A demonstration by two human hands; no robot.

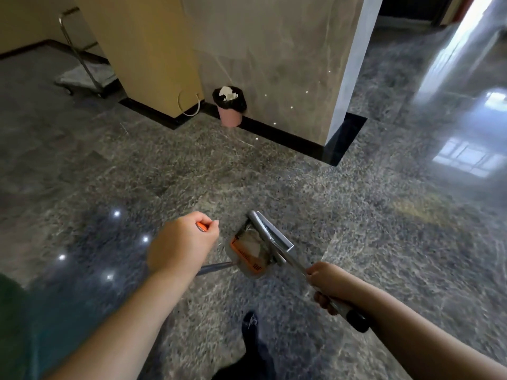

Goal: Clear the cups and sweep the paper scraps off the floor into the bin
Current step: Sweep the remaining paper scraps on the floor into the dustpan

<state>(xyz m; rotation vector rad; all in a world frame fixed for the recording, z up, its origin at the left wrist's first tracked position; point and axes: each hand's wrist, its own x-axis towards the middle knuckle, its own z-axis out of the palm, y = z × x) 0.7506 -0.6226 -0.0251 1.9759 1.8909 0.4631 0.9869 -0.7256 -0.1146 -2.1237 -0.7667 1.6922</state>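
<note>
My left hand (182, 244) grips the orange-tipped top of a broom handle (202, 227), whose metal shaft (215, 267) runs down to the right below my wrist. My right hand (327, 283) grips the metal handle (343, 308) of a long-handled dustpan (270, 238) hanging just above the floor. Inside the pan lie a clear plastic cup with orange print (247, 256) and pale paper scraps. A pink bin (230, 116) with a black liner stands against the marble pillar ahead, with white crumpled paper (227, 93) on top.
The marble pillar (274, 64) with a black skirting stands in front, a beige wall section (142, 50) to its left. A metal trolley (82, 69) is parked far left. A white cable loop (189, 105) hangs by the beige wall. My dark shoe (251, 327) is below.
</note>
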